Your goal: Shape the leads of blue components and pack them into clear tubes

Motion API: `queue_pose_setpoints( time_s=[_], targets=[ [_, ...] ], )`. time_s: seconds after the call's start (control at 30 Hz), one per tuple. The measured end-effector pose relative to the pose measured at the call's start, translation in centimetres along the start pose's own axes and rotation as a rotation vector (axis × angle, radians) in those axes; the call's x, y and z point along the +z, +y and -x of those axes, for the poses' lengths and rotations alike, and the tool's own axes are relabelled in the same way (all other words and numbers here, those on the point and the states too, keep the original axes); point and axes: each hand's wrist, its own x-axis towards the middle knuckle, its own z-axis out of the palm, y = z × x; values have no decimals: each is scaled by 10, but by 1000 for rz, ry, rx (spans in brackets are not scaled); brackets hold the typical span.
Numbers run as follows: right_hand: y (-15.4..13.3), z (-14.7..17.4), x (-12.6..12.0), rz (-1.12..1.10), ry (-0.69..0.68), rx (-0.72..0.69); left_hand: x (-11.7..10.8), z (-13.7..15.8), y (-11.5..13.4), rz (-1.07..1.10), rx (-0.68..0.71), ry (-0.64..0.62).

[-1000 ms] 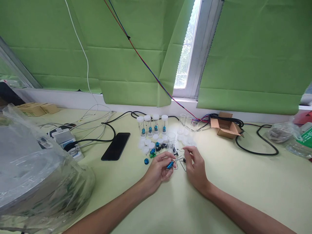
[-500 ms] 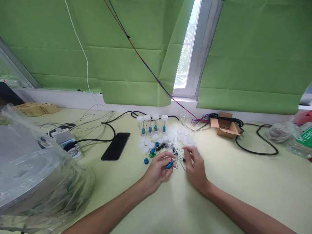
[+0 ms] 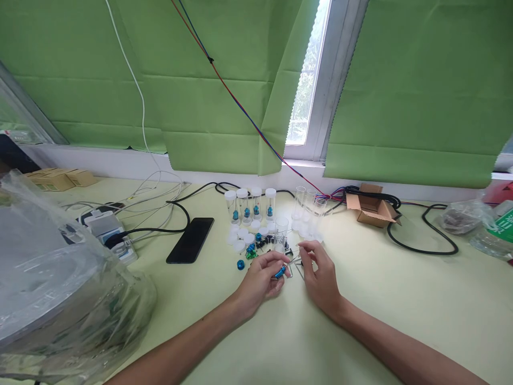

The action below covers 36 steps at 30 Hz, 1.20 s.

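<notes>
Pinched in the fingers of my left hand (image 3: 256, 280) is a small blue metal part (image 3: 280, 272), from which thin metal rods (image 3: 294, 260) stick out to the right. My right hand (image 3: 324, 275) is beside it, thumb and forefinger together at the far end of the rods, on a thin wire-like piece too fine to name. Just beyond the hands stands a clear open tube (image 3: 281, 227). White caps (image 3: 239, 246), a green part (image 3: 251, 255) and a round blue part (image 3: 240, 264) lie near my left hand. Bent metal pieces are partly hidden between the hands.
Several capped tubes (image 3: 256, 203) with blue parts inside stand at the back, and open clear tubes (image 3: 298, 206) to their right. A phone (image 3: 191, 240), a power strip (image 3: 114, 238) and a plastic-wrapped reel (image 3: 72, 299) are left. A cardboard box (image 3: 372, 214) and black cable lie right.
My right fingertips have shifted slightly left toward the rods. In my left hand the blue part has turned a little and moved slightly. Everything else stays where it was.
</notes>
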Motion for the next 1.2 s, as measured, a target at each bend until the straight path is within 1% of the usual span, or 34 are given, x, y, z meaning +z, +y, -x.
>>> queue_pose_setpoints(
  time_s=[0.17,0.27,0.33,0.6,0.77,0.87,0.97,1.03,1.1,1.2],
  targets=[
    [2,1,1,-1,-11,-2,0,-2,-3,28,-30,-36],
    [3,0,1,-2,-17,14,1,-1,-3,50,-41,-74],
    [3,0,2,-2,-24,28,2,-1,-3,66,-65,-77],
    [4,-2,2,11,-66,75,2,-1,-6,88,-68,-118],
    [3,-2,2,19,-88,86,3,-1,-6,97,-50,-104],
    [1,-3,1,33,-67,81,4,-1,-5,96,-27,-78],
    [1,-3,0,119,-49,34,4,0,-2,102,31,-45],
    [1,-3,0,213,-84,-31,4,1,2,110,90,-17],
    [0,-3,0,315,-149,-92,4,3,6,112,154,26],
    [0,-2,0,435,-224,-113,4,4,11,98,244,80]
  ],
)
